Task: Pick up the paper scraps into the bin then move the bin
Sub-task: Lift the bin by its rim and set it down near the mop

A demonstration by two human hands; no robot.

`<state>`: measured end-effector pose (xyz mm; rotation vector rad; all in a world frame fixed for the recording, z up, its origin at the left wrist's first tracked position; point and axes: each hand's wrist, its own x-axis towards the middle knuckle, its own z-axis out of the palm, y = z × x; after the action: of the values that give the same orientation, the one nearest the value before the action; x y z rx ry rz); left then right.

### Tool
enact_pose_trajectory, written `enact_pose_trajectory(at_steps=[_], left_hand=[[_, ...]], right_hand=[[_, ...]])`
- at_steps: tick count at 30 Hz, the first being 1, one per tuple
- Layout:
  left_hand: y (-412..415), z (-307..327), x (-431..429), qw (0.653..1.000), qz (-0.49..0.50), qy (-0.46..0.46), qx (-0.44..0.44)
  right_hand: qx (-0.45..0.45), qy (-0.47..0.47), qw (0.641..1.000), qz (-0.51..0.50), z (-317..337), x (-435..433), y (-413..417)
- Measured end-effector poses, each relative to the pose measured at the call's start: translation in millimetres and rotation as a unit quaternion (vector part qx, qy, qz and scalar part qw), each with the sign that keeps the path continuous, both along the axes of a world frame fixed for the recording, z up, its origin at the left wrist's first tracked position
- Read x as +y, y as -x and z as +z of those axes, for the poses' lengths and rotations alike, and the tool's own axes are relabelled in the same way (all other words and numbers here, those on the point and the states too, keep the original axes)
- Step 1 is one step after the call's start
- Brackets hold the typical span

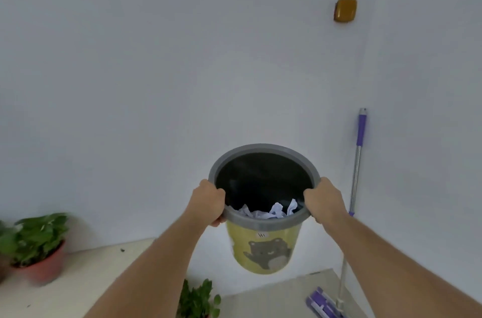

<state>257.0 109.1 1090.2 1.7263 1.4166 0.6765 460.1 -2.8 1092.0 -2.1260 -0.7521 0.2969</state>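
Observation:
A yellow bin (pixel 263 250) with a grey bear picture and a grey rim hangs in the air in front of a white wall, well above the floor. My left hand (pixel 208 200) grips the rim on its left side, thumb inside. On the rim's right side my right hand (pixel 324 200) grips it the same way. Crumpled white paper scraps (pixel 268 210) lie inside the bin, against its dark liner.
A potted plant in a red pot (pixel 39 247) stands on the floor at the left. Another green plant (pixel 198 299) is below the bin. A purple-handled mop (pixel 357 161) leans against the wall at the right, its head on the floor. A yellow box (pixel 344 9) is fixed high on the wall.

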Motion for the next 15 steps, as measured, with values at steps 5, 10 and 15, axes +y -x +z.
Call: enact_pose_trajectory(at_steps=[5,10,15], left_hand=[[12.2,83.3,-13.6,0.999,-0.003,-0.027,-0.038],[15.8,112.4,-25.5,0.998,-0.007,-0.05,-0.044],[20.3,113.2,-28.9,0.998,-0.01,-0.045,-0.047]], right_hand=[[0.008,-0.046,0.999,0.016,76.5,-7.0,2.6],[-0.009,-0.064,0.998,0.01,102.1,-12.8,4.9],[-0.004,-0.071,0.997,0.007,102.5,-15.2,6.5]])
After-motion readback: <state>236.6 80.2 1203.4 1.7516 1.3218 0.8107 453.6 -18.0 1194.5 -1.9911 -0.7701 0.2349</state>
